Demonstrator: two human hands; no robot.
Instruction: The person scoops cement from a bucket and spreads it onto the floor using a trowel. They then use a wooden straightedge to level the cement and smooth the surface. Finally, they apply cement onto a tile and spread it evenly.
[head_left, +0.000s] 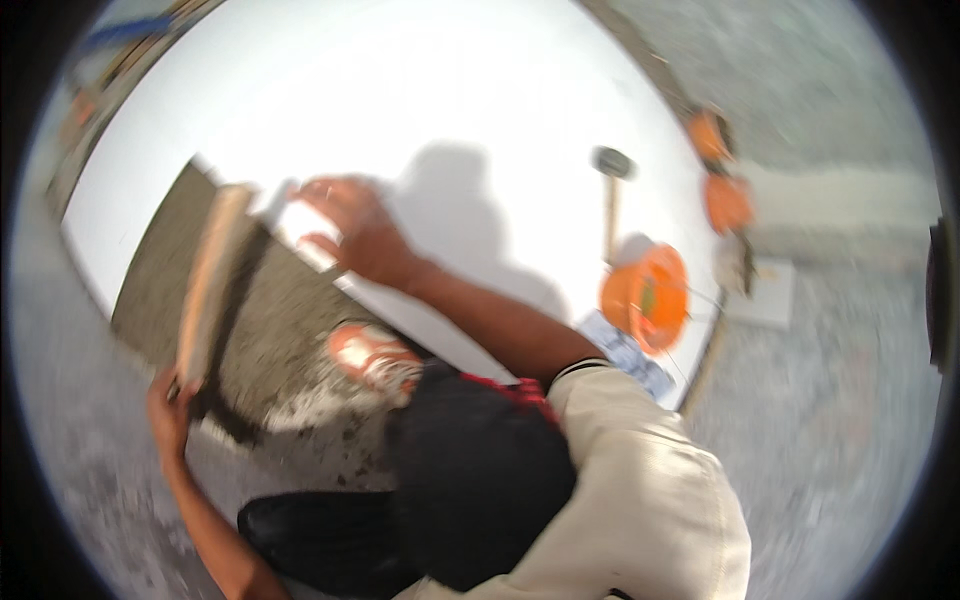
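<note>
My left hand (170, 405) grips the lower end of a long wooden bar (210, 280), which slants upward over a bed of grey mortar (150, 290). My right hand (355, 225) is at the edge of the white tiled surface (520, 120) where it borders the mortar; motion blurs its fingers, and I cannot make out whether they hold anything. An orange and white shoe (370, 355) rests on the mortar's near side, below my right forearm.
A mallet (612, 163) lies on the white tiles near an orange bucket (645, 300) and a bluish cloth (630, 370). Beyond the right edge are orange objects (728, 203) and a loose tile (775, 300) on rough concrete (850, 420). Blurred strips (130, 30) lie at the upper left.
</note>
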